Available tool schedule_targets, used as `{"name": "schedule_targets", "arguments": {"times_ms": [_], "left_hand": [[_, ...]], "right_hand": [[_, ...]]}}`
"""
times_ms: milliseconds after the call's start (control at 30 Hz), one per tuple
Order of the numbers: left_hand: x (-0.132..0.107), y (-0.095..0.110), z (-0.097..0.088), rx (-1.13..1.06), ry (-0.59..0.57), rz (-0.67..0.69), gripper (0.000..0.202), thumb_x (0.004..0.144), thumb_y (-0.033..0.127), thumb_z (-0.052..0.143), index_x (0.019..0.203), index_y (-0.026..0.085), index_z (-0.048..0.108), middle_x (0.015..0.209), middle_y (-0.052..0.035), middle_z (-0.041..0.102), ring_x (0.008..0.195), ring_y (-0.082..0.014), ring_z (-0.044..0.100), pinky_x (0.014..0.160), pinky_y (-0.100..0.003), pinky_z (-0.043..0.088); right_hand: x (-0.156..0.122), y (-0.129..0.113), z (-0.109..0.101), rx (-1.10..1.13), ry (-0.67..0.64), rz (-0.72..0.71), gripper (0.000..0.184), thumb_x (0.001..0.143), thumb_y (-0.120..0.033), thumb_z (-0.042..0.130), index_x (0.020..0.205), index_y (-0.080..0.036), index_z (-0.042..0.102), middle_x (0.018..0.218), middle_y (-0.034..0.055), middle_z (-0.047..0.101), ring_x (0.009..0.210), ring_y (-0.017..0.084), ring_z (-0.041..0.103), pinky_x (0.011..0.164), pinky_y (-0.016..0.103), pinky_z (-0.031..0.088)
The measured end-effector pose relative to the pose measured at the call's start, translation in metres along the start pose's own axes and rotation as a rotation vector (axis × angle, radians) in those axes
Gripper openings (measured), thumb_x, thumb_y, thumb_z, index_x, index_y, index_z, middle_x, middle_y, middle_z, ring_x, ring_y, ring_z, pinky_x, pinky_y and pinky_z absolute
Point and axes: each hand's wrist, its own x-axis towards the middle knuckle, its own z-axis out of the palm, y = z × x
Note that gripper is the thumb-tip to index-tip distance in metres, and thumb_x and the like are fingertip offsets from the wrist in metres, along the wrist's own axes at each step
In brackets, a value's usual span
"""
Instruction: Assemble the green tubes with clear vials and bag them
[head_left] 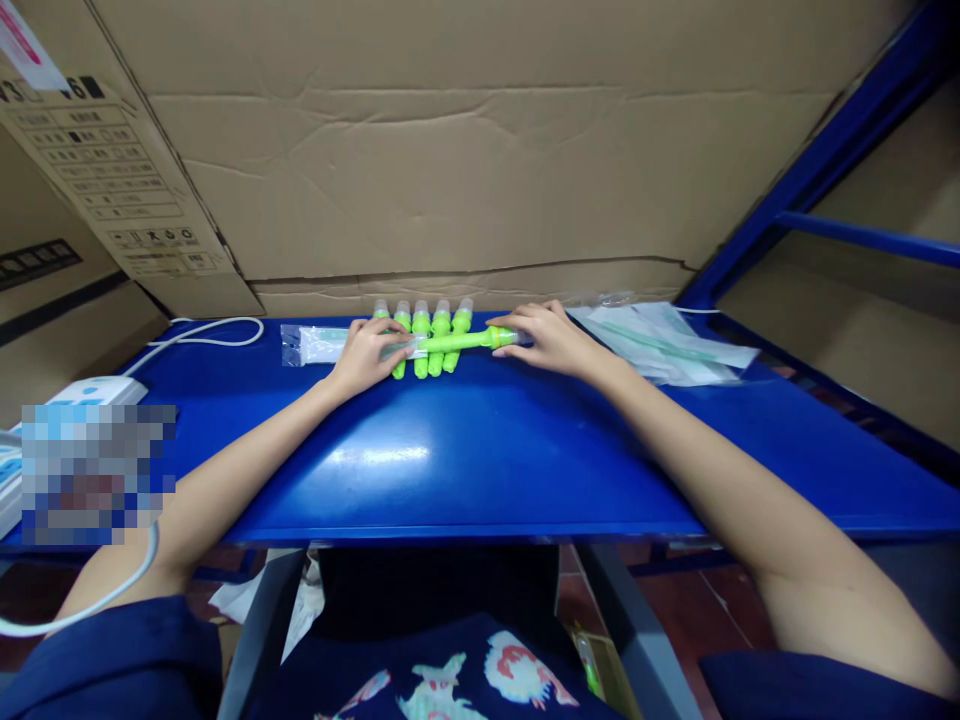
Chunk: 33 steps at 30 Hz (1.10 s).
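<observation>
Held level between both hands is a bright green tube [461, 342] with clear ends; its exact kind I cannot tell. My left hand [365, 357] pinches its left end. The fingers of my right hand [551, 338] close on its right end, near a clear cap. Just behind and partly under it lie several similar green tubes [421, 325] with clear caps, side by side in a row. Beside my left hand is a clear plastic packet [321, 345] with a white strip inside, partly covered by that hand.
Thin pale green and white plastic bags [667, 342] lie to the right of my right hand on the blue table [480, 480]. A white power strip [97, 395] with cables stands at the left. Cardboard [480, 190] walls the back, and a blue metal frame [847, 150] rises at right.
</observation>
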Motion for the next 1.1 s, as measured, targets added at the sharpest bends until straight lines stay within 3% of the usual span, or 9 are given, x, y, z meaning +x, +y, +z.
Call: {"name": "schedule_targets", "arguments": {"times_ms": [200, 367, 533, 700, 967, 1100], "left_hand": [[0.0, 0.01, 0.0, -0.044, 0.018, 0.074, 0.025, 0.096, 0.039, 0.059, 0.107, 0.022, 0.075, 0.116, -0.0067, 0.072, 0.111, -0.0224, 0.065, 0.096, -0.039, 0.036], [0.0, 0.013, 0.004, -0.063, 0.026, 0.163, 0.03, 0.096, 0.043, 0.06, 0.115, 0.022, 0.071, 0.118, -0.0072, 0.071, 0.112, -0.0216, 0.064, 0.098, -0.038, 0.038], [0.0, 0.015, 0.004, -0.047, -0.085, 0.227, 0.05, 0.089, 0.054, 0.065, 0.124, 0.018, 0.065, 0.124, -0.0115, 0.067, 0.118, -0.0265, 0.062, 0.102, -0.04, 0.041], [0.0, 0.019, 0.003, 0.017, -0.185, 0.218, 0.048, 0.092, 0.041, 0.062, 0.132, 0.017, 0.057, 0.131, -0.0141, 0.062, 0.12, -0.0291, 0.06, 0.095, -0.04, 0.047], [-0.002, 0.023, 0.002, 0.062, -0.167, 0.169, 0.042, 0.093, 0.04, 0.06, 0.127, 0.015, 0.058, 0.129, -0.0135, 0.065, 0.12, -0.0299, 0.06, 0.096, -0.041, 0.046], [-0.002, 0.025, 0.001, 0.121, -0.167, 0.153, 0.045, 0.092, 0.041, 0.058, 0.129, 0.014, 0.056, 0.129, -0.0147, 0.065, 0.119, -0.0313, 0.061, 0.095, -0.042, 0.046]], "right_hand": [[0.002, -0.01, 0.004, 0.174, 0.027, -0.065, 0.054, 0.091, -0.052, 0.062, 0.129, -0.014, 0.065, 0.111, 0.0173, 0.07, 0.099, 0.031, 0.064, 0.086, 0.04, 0.048], [0.004, -0.019, 0.015, 0.252, 0.058, -0.084, 0.054, 0.087, -0.053, 0.067, 0.127, -0.015, 0.064, 0.116, 0.0165, 0.069, 0.103, 0.031, 0.064, 0.088, 0.043, 0.05], [0.004, -0.027, 0.023, 0.275, 0.071, -0.087, 0.053, 0.086, -0.046, 0.069, 0.127, -0.013, 0.061, 0.117, 0.0176, 0.068, 0.104, 0.032, 0.061, 0.089, 0.045, 0.05], [0.003, -0.035, 0.025, 0.259, 0.052, -0.141, 0.047, 0.087, -0.034, 0.066, 0.128, -0.013, 0.057, 0.114, 0.0168, 0.063, 0.104, 0.032, 0.057, 0.09, 0.047, 0.049], [0.001, -0.041, 0.019, 0.316, 0.051, -0.208, 0.045, 0.084, -0.021, 0.059, 0.128, -0.016, 0.054, 0.114, 0.0156, 0.063, 0.105, 0.03, 0.056, 0.09, 0.047, 0.049], [0.001, -0.04, 0.012, 0.341, 0.046, -0.217, 0.046, 0.082, -0.022, 0.061, 0.128, -0.017, 0.056, 0.116, 0.0142, 0.065, 0.106, 0.03, 0.059, 0.09, 0.046, 0.05]]}}
